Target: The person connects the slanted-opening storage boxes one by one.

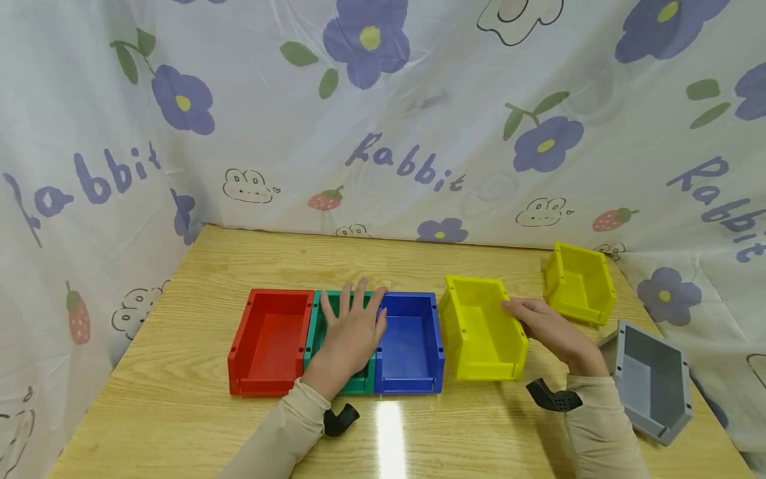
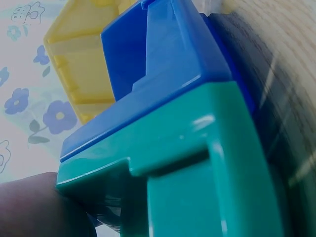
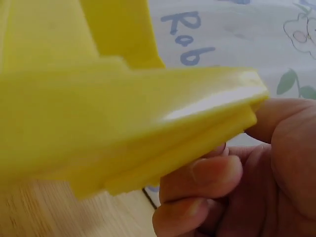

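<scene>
My right hand [image 1: 550,329] grips the right wall of a yellow storage bin [image 1: 479,369], thumb at the rim and fingers against the outer side. In the right wrist view curled fingers [image 3: 202,177] show under the bin's edge. The bin hangs slightly tilted, just right of a blue bin [image 1: 409,346]. My left hand [image 1: 350,336] lies spread over a green bin [image 1: 362,380], its fingers reaching the far rim and hiding much of the bin. Red bin [image 1: 275,346], green and blue stand side by side in a row. Their open fronts face me.
A second, smaller-looking yellow bin [image 1: 579,283] stands at the back right of the wooden table [image 1: 173,399]. Close to my right forearm, a grey bin [image 1: 652,379] sits at an angle near the right edge. A patterned curtain [image 1: 275,133] bounds the back and sides.
</scene>
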